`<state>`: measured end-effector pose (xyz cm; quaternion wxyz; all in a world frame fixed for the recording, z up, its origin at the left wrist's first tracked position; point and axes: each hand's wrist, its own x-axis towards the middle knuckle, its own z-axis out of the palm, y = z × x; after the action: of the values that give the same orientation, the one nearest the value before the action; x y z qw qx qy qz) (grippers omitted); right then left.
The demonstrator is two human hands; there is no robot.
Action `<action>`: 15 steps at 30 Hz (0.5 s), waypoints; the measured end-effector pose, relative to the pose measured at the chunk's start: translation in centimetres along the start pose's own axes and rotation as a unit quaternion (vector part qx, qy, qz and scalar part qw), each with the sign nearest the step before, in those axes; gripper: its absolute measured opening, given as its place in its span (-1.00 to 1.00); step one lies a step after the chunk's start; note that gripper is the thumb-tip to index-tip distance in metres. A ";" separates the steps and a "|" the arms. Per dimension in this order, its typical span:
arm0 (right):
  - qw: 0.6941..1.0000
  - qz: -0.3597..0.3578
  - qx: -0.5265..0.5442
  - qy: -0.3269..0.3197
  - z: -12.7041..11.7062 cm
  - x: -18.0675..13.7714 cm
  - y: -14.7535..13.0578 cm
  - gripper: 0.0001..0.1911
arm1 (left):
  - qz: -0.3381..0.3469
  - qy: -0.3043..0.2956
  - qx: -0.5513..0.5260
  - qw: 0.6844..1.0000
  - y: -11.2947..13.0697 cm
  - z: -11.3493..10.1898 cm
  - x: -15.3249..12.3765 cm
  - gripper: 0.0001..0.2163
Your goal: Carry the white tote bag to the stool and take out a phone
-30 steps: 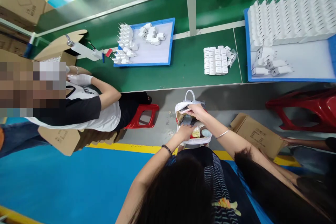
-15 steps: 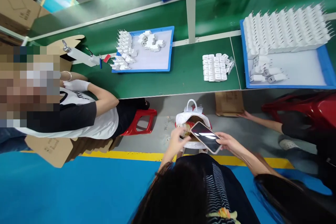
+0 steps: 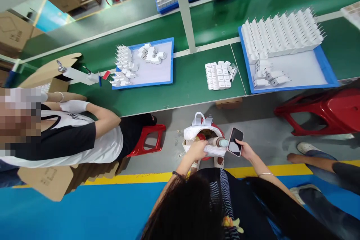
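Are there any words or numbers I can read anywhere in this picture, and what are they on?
None can be read.
Cardboard box at far left: dark print, too blurred.
Flat cardboard by the seated person: faint print, too small.
Phone in the right hand: screen dark, no text.
White bag under the left hand: no label shows.

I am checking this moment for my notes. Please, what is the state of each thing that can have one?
white bag: open, on a red stool
phone: held in right hand, screen dark
left hand: grip on the bag's rim
bottle: lying in the bag's mouth
large blue tray: partly filled with chargers
small blue tray: few chargers, mostly bare
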<state>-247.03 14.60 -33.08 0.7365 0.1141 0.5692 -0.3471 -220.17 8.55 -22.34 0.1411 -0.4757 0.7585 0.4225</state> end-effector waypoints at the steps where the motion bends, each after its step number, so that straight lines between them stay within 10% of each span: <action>1: 1.000 0.010 0.011 0.001 0.4 0.8 0.3 -0.89 | -0.002 -0.007 -0.007 1.000 -0.1 0.0 0.0 -0.78; 15: 0.996 0.063 0.054 -0.016 4.2 6.0 2.1 -0.75 | -0.087 0.042 -0.190 0.977 -0.6 1.7 -2.4 -0.76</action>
<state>-241.83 11.46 -37.68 0.7586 0.1841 0.5294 -0.3323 -218.84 11.21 -22.22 0.0523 -0.5754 0.6256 0.5242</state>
